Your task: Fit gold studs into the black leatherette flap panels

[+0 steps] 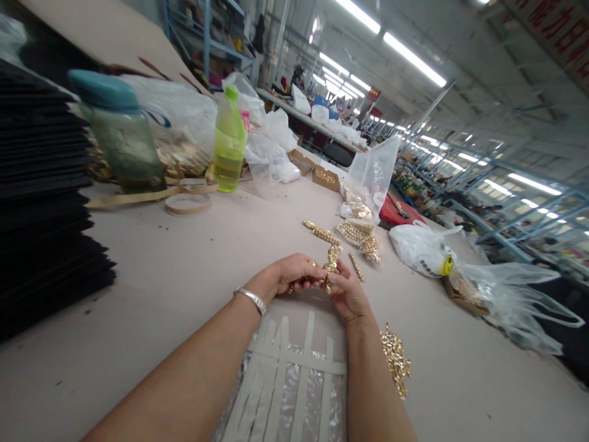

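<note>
Bench (head view): pale top (184, 264), workshop behind.
Gold chain (333, 256): in hands, over bench.
Left hand (298, 273), right hand (348, 293): together, fingers pinching chain.
Progress: probably mid-piece; two chain lengths (321, 232) laid beyond, link heap (394, 361) loose; total unclear.
Axis: roughly fore-aft, free end away from person.

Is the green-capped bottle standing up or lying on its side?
Standing up: the bottle rests on its base on the table, its green cap on top.
</note>
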Demonstrator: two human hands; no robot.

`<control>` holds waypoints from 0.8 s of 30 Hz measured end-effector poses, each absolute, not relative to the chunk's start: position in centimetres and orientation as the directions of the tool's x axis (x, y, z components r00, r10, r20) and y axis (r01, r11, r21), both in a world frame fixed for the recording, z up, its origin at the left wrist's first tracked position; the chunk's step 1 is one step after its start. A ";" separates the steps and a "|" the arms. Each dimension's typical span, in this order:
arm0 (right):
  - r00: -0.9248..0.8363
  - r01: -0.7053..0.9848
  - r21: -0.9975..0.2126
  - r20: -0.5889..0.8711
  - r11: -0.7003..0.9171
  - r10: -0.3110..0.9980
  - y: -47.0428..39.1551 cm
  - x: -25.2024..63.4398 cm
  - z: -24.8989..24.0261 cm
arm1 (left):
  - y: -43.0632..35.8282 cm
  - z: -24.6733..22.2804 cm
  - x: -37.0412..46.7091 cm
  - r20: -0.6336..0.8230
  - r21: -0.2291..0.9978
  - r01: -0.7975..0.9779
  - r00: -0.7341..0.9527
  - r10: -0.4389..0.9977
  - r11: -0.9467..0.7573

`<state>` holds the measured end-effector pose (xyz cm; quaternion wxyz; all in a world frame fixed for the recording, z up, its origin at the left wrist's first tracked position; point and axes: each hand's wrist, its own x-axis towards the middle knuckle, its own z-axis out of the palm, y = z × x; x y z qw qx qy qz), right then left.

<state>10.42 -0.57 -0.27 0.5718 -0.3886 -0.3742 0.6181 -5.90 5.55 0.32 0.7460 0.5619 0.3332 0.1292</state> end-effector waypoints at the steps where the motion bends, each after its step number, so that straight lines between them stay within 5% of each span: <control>1: -0.031 -0.419 -0.906 -0.053 -0.061 0.998 -0.5 10.5 -0.4 | 5.6 0.3 -5.8 -0.354 0.924 0.182 0.741 0.571 0.337; 24: 0.015 -0.447 -0.894 -0.034 -0.024 0.999 -0.4 11.4 -0.4 | 5.1 0.6 -6.0 -0.283 0.931 0.068 0.752 0.595 0.357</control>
